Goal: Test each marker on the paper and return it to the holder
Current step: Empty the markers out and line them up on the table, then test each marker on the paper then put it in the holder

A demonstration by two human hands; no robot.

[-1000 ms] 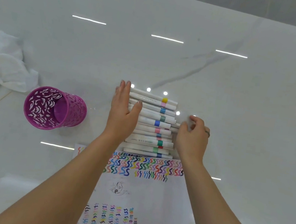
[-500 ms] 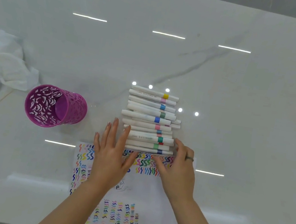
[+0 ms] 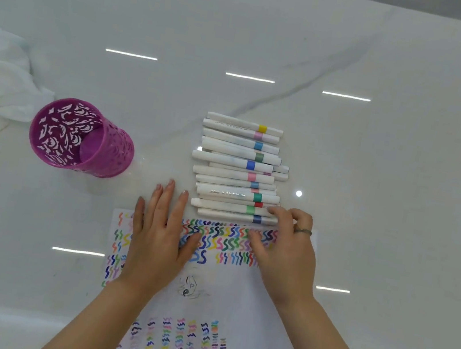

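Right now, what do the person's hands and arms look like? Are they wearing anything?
No sleeves, gloves or watch show. Both arms are bare right to the picture's edge. The right hand wears one thin, dark, metal-looking ring on a finger. The left hand has no ring that I can see.

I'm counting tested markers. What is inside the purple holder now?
No marker shows inside the purple holder, only its cut-out inner wall and bare bottom. Its near wall covers part of that bottom. The markers lie stacked on the table.
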